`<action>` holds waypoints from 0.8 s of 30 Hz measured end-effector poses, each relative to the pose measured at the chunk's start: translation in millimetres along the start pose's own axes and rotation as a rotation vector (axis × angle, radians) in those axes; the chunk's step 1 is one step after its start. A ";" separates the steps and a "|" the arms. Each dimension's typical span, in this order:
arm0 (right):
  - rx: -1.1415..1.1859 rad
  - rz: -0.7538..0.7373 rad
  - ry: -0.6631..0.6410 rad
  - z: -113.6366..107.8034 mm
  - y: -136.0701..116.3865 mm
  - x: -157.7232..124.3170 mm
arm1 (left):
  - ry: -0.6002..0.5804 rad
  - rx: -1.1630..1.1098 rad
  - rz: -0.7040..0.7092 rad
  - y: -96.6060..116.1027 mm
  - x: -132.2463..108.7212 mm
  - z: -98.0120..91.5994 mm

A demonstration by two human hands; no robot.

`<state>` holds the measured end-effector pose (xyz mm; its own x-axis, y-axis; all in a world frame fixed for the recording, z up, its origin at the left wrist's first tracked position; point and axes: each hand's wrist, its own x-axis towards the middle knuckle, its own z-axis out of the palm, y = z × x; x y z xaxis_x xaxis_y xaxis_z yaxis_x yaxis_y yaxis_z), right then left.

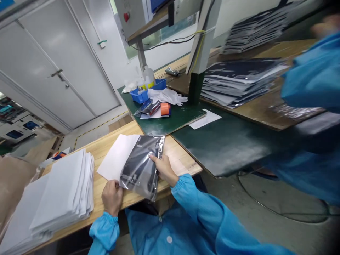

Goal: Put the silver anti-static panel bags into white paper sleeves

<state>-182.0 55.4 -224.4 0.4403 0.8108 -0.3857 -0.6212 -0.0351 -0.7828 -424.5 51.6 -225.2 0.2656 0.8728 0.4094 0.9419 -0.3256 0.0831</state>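
Note:
A clear plastic bag [142, 164] with a dark flat panel inside lies tilted at the front of the wooden table, partly over a white sheet [117, 156]. My right hand [166, 168] grips the bag's right side, thumb on top and fingers underneath. At the lower left corner of the bag, where it meets the white sheet, my left hand [112, 196] is closed with curled fingers. Whatever those fingers pinch is hidden. A stack of white sheets or sleeves [63, 187] stands to the left of my left hand.
On the green table ahead lie a blue tray [139, 96] with bottles, white gloves [167, 96] and an orange tape roll [165, 109]. To the right, stacked dark panels [239, 81] sit before a person's blue sleeve [310, 74]. A metal post [202, 46] rises between.

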 end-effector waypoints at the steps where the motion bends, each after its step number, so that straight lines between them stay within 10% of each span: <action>1: -0.003 -0.007 0.006 -0.5 0.4 0.6 | 0.024 -0.004 -0.028 0.3 -0.6 -0.9; 17: -0.037 -0.154 0.011 6.1 22.9 -4.1 | -0.057 -0.227 0.263 40.5 -17.1 -21.5; 21: -0.084 -0.199 -0.055 7.6 30.7 -14.6 | -0.253 -0.399 0.264 38.3 11.8 -45.7; 24: -0.131 -0.255 -0.071 14.7 32.9 -29.5 | -0.014 -0.304 0.152 51.2 51.1 -53.9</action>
<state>-225.0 38.9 -231.5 0.5219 0.8419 -0.1370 -0.4054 0.1035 -0.9083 -373.8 60.0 -151.0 0.4030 0.8102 0.4255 0.7875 -0.5439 0.2898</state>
